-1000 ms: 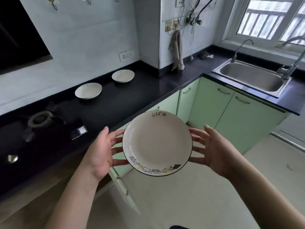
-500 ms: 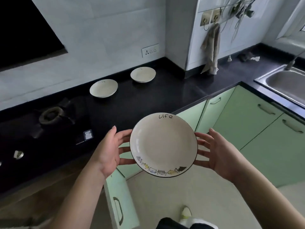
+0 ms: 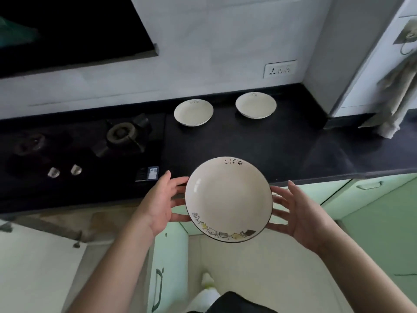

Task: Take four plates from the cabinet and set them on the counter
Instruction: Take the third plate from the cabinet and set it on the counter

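Head view: the left hand point(image 3: 158, 206) and right hand point(image 3: 300, 213) carry the plate point(image 3: 229, 198) between straight, spread fingers at its rim, over the bench point(image 3: 282, 145) edge. Keep it level; lower beside the two plates point(image 3: 193, 112) already set.

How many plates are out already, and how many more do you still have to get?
Two plates already sit on the black counter: the left plate and the right plate. A third plate is in the air between the left hand and the right hand, not set down yet. After that one, a fourth remains to fetch.
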Demonstrator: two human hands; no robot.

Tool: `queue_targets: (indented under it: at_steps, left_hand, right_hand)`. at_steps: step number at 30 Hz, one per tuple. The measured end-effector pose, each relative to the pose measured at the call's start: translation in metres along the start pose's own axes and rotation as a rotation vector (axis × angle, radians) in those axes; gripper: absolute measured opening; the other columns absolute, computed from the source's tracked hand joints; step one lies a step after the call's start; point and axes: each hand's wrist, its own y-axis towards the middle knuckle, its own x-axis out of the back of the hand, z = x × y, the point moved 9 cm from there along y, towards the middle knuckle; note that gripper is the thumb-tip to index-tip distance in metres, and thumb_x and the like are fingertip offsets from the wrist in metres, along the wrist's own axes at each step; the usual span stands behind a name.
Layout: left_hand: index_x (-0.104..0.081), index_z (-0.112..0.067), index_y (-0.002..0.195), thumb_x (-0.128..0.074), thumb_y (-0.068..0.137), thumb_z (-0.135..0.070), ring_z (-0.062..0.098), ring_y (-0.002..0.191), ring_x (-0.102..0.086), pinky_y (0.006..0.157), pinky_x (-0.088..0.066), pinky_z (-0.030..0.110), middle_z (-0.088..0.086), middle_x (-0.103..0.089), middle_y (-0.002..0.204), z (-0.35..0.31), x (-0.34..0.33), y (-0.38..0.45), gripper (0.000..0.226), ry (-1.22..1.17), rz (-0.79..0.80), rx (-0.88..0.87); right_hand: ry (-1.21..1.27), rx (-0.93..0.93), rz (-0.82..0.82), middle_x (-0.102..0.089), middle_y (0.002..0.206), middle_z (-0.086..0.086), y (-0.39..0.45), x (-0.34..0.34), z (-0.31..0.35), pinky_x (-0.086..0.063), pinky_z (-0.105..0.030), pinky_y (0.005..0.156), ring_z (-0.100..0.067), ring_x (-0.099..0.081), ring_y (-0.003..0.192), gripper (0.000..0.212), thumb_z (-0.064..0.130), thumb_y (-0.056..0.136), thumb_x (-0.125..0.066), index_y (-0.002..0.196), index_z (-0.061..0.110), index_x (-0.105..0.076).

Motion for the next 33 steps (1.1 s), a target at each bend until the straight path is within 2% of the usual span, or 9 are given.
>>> queue_targets:
  at_steps: [6,10,13,15,18,21,27,33]
  left_hand:
    - [-0.067,-0.027,0.115,-0.026,0.099,-0.059,0.027,0.103,-0.067,0.065,-0.058,0.045,-0.001,-0.071,0.112,-0.02,0.033,0.062,0.054,0.013,-0.042,-0.006]
    - [-0.069,-0.032,0.107,-0.029,0.098,-0.06,0.023,0.1,-0.067,0.063,-0.059,0.045,-0.005,-0.072,0.109,-0.037,0.056,0.106,0.05,-0.042,-0.038,0.015]
    - [-0.067,-0.034,0.107,-0.028,0.098,-0.06,0.02,0.104,-0.062,0.058,-0.059,0.04,-0.006,-0.067,0.115,-0.045,0.075,0.136,0.049,-0.056,-0.054,0.043]
    - [-0.065,-0.034,0.113,-0.028,0.098,-0.06,0.02,0.109,-0.059,0.061,-0.059,0.041,-0.007,-0.063,0.12,-0.047,0.085,0.155,0.048,-0.058,-0.062,0.066]
    - [-0.062,-0.03,0.123,-0.027,0.099,-0.058,0.022,0.112,-0.056,0.064,-0.059,0.042,-0.005,-0.06,0.124,-0.049,0.093,0.183,0.05,-0.06,-0.073,0.098]
    - [-0.06,-0.027,0.128,-0.028,0.1,-0.054,0.019,0.108,-0.058,0.063,-0.059,0.041,-0.006,-0.06,0.118,-0.048,0.098,0.207,0.05,-0.062,-0.094,0.118]
    - [-0.06,-0.03,0.12,-0.03,0.1,-0.053,0.016,0.102,-0.059,0.059,-0.057,0.038,-0.011,-0.061,0.108,-0.038,0.101,0.238,0.043,-0.076,-0.104,0.178]
    - [-0.06,-0.032,0.123,-0.032,0.098,-0.054,0.01,0.095,-0.056,0.061,-0.056,0.039,-0.013,-0.058,0.109,-0.031,0.107,0.257,0.044,-0.101,-0.16,0.196]
  right_hand:
    - [-0.087,-0.043,-0.032,-0.066,0.119,-0.005,0.066,-0.038,0.021,-0.059,-0.05,0.077,-0.028,-0.062,0.111,0.046,0.054,0.099,-0.036,0.116,0.023,-0.064]
    - [-0.141,-0.073,-0.058,-0.067,0.119,-0.003,0.114,-0.069,0.034,-0.057,-0.049,0.08,-0.026,-0.064,0.109,0.045,0.052,0.1,-0.035,0.124,0.021,-0.059]
    - [-0.13,-0.107,-0.069,-0.064,0.121,-0.005,0.15,-0.092,0.038,-0.055,-0.05,0.08,-0.029,-0.059,0.113,0.045,0.051,0.101,-0.034,0.121,0.019,-0.058]
    - [-0.129,-0.129,-0.082,-0.064,0.121,-0.005,0.172,-0.103,0.039,-0.055,-0.048,0.077,-0.028,-0.059,0.113,0.045,0.052,0.1,-0.034,0.119,0.02,-0.06]
    - [-0.125,-0.167,-0.128,-0.064,0.121,-0.006,0.203,-0.11,0.038,-0.054,-0.047,0.078,-0.028,-0.059,0.112,0.048,0.053,0.1,-0.034,0.12,0.02,-0.061]
    - [-0.132,-0.191,-0.133,-0.062,0.126,-0.007,0.229,-0.113,0.034,-0.053,-0.047,0.079,-0.03,-0.058,0.114,0.051,0.054,0.1,-0.034,0.128,0.018,-0.056]
    - [-0.169,-0.26,-0.135,-0.059,0.129,-0.008,0.274,-0.113,0.027,-0.054,-0.046,0.073,-0.031,-0.056,0.117,0.052,0.053,0.099,-0.036,0.13,0.017,-0.055]
    - [-0.177,-0.305,-0.098,-0.06,0.128,-0.008,0.305,-0.117,0.03,-0.053,-0.047,0.077,-0.031,-0.057,0.115,0.05,0.053,0.1,-0.032,0.126,0.017,-0.057]
